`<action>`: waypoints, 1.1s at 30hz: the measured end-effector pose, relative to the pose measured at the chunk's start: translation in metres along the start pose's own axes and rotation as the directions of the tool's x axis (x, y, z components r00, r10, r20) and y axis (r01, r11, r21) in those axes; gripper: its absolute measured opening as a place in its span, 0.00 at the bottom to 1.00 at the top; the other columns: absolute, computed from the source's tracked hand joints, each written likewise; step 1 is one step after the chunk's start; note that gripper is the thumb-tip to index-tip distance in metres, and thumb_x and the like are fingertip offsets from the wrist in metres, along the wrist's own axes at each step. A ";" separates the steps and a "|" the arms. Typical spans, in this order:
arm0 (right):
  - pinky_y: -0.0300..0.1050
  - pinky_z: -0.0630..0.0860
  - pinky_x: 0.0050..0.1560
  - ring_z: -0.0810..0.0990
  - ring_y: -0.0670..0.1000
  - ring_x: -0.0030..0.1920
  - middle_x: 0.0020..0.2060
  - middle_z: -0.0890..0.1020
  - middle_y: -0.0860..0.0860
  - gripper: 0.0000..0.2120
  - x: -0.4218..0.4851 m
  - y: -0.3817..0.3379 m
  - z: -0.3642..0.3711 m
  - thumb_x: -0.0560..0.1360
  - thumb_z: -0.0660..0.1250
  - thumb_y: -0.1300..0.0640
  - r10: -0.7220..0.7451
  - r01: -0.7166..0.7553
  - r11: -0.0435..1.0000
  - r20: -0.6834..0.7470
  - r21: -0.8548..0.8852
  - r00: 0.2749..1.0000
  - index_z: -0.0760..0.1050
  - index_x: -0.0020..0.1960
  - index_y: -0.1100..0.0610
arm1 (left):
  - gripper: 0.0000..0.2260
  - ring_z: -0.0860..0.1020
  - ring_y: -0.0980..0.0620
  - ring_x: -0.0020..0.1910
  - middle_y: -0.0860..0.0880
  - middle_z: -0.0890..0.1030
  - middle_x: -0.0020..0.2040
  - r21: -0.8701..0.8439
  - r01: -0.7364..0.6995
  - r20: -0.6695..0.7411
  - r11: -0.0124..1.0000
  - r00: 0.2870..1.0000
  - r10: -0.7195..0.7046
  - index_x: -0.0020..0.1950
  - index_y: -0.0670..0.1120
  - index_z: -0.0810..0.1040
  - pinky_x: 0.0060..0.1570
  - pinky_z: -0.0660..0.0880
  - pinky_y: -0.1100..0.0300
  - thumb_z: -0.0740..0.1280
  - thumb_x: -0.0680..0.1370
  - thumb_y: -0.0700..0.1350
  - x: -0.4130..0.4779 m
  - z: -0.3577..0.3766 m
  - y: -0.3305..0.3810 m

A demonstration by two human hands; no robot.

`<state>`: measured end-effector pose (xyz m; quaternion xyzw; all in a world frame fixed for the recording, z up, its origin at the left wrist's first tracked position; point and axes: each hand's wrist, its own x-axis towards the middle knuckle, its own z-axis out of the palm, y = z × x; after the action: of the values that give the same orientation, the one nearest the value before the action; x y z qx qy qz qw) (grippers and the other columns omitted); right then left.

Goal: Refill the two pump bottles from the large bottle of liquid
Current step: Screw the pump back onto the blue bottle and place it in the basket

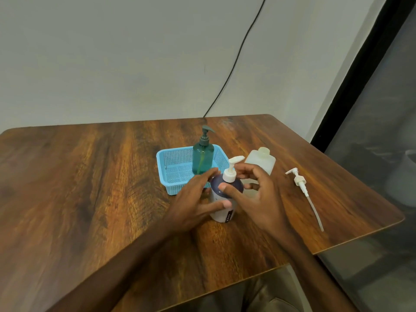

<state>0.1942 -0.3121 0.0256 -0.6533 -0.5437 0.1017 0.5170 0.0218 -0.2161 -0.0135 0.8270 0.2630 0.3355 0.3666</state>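
Basket (pixel 177 154) holds one upright teal pump bottle (pixel 203 158).

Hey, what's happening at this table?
A person's left hand touches the side of a white pump bottle with a dark purple shoulder; the right hand curls round its top. A teal pump bottle stands in a blue plastic basket. A large translucent bottle stands uncapped; a loose white pump lies on the wooden table.

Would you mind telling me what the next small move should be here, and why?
Probably close the right hand round the white pump collar and twist it off while the left hand steadies the purple bottle. Its pump is still on, whereas the large bottle already stands open, the loose pump lying on the table.
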 end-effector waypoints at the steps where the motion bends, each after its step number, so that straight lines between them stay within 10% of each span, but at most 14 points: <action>1: 0.36 0.79 0.52 0.77 0.36 0.59 0.57 0.78 0.31 0.29 -0.003 0.005 -0.002 0.65 0.75 0.31 0.006 -0.006 1.000 0.024 0.023 1.000 0.73 0.62 0.40 | 0.40 0.74 0.57 0.72 0.53 0.76 0.74 -0.018 -0.023 -0.026 1.000 0.999 0.023 0.80 0.56 0.68 0.70 0.76 0.52 0.65 0.73 0.75 -0.002 -0.006 0.004; 8: 0.33 0.72 0.57 0.75 0.34 0.58 0.54 0.73 0.21 0.36 -0.009 0.019 0.011 0.56 0.74 0.25 0.112 -0.111 0.994 0.115 -0.010 0.987 0.65 0.60 0.28 | 0.23 0.82 0.59 0.55 0.60 0.82 0.58 -0.058 0.013 -0.278 0.998 0.960 -0.029 0.60 0.57 0.79 0.52 0.79 0.69 0.75 0.71 0.67 0.017 0.001 0.042; 13: 0.36 0.75 0.58 0.76 0.35 0.60 0.58 0.77 0.31 0.36 -0.002 0.030 0.015 0.59 0.79 0.32 0.076 -0.084 0.994 0.107 0.072 0.991 0.68 0.62 0.37 | 0.16 0.83 0.54 0.44 0.56 0.85 0.42 -0.032 -0.031 -0.312 0.999 0.950 0.019 0.44 0.57 0.79 0.42 0.81 0.63 0.82 0.67 0.60 0.043 0.000 0.051; 18: 0.20 0.71 0.49 0.75 0.33 0.62 0.59 0.76 0.30 0.34 -0.004 0.036 0.011 0.62 0.78 0.33 -0.002 -0.017 0.988 0.123 0.156 0.992 0.68 0.64 0.35 | 0.15 0.86 0.60 0.49 0.62 0.87 0.49 -0.104 -0.036 -0.178 0.994 0.984 0.017 0.52 0.60 0.82 0.47 0.80 0.70 0.83 0.70 0.53 0.044 -0.009 0.045; 27: 0.30 0.75 0.59 0.76 0.41 0.66 0.64 0.76 0.37 0.37 -0.008 0.051 0.024 0.67 0.80 0.46 -0.124 0.111 0.966 0.041 0.235 0.991 0.68 0.71 0.46 | 0.20 0.84 0.64 0.57 0.67 0.86 0.54 -0.248 -0.114 -0.138 0.962 0.987 0.081 0.58 0.71 0.82 0.54 0.76 0.74 0.73 0.78 0.44 0.037 0.005 0.049; 33: 0.31 0.77 0.58 0.76 0.41 0.64 0.62 0.77 0.37 0.31 -0.009 0.054 0.023 0.68 0.79 0.47 -0.159 0.143 0.960 0.048 0.241 0.986 0.70 0.66 0.49 | 0.17 0.85 0.52 0.57 0.56 0.86 0.55 -0.066 -0.200 -0.278 0.977 0.945 0.175 0.60 0.54 0.81 0.58 0.82 0.53 0.80 0.74 0.53 0.043 0.024 0.033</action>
<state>0.2071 -0.2992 -0.0306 -0.5397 -0.5930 0.1478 0.5789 0.0731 -0.2170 0.0161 0.7766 0.2146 0.4906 0.3319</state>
